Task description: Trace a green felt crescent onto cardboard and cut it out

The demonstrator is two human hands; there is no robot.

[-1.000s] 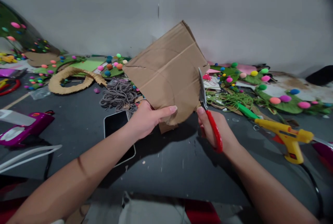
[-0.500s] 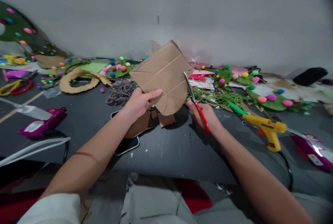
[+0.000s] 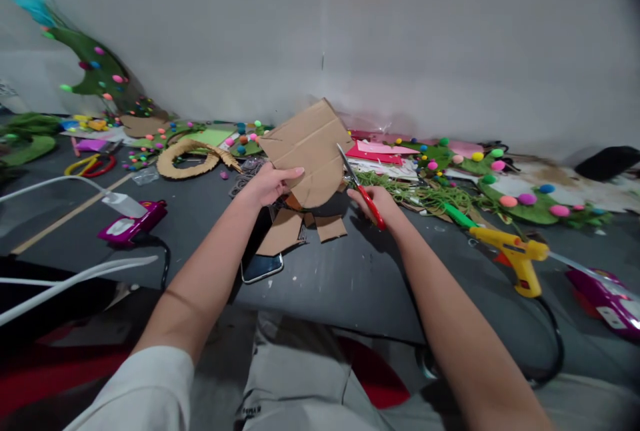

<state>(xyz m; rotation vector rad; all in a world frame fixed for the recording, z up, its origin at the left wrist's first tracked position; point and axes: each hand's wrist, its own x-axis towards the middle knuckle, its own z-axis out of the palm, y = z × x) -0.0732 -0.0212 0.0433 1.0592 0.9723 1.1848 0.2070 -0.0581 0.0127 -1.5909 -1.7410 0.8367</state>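
My left hand (image 3: pixel 271 184) pinches a piece of brown cardboard (image 3: pixel 315 147) by its lower left edge, thumb on top. The cardboard is held up off the table; its lower edge is rounded and its upper part has straight edges with a corner at the top. My right hand (image 3: pixel 377 203) grips red-handled scissors (image 3: pixel 367 197), whose blades lie at the cardboard's right edge. Below the cardboard, cut cardboard scraps (image 3: pixel 283 231) lie on the table, partly over a phone (image 3: pixel 261 267). Grey yarn (image 3: pixel 245 176) lies behind my left hand.
A yellow glue gun (image 3: pixel 515 251) and a purple power strip (image 3: pixel 607 301) lie at right, with another purple power strip (image 3: pixel 134 223) at left. Beyond are a straw-coloured ring (image 3: pixel 173 167), yellow-and-red scissors (image 3: pixel 90 165), green yarn (image 3: pixel 415 191) and green pieces with pompoms. A grey partition (image 3: pixel 425 51) stands behind.
The view has tilted up, showing the partition's top edge. Both hands, still holding the cardboard and scissors, have shifted slightly; the scissors remain at the cardboard's right edge.
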